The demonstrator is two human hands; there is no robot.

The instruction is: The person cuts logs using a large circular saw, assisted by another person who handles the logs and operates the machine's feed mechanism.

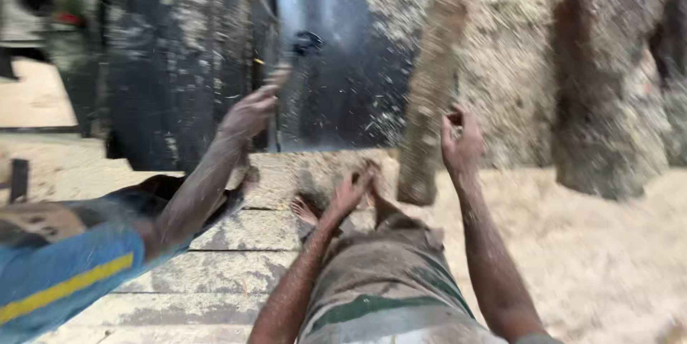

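Heavy motion blur throughout. Landmark: tall sawdust-coated post (434,94), standing on the dusty plank floor (236,272).

Right hand (461,145): raised just right of the post, fingers curled inward; something small and dark at the fingertips, too blurred to identify; cannot tell whether pinched or loose. No contact with the post visible.

Left hand (348,194): lower, left of the post's base, fingers spread apart, holding nothing, hovering above bare feet (308,209).

Further left of the post: another person's hand (249,114), arm out of a blue sleeve with a yellow stripe (64,272), reaching to a dark machine panel (186,58) near a black knob (308,42).

Right of the post: sawdust heap (608,244).
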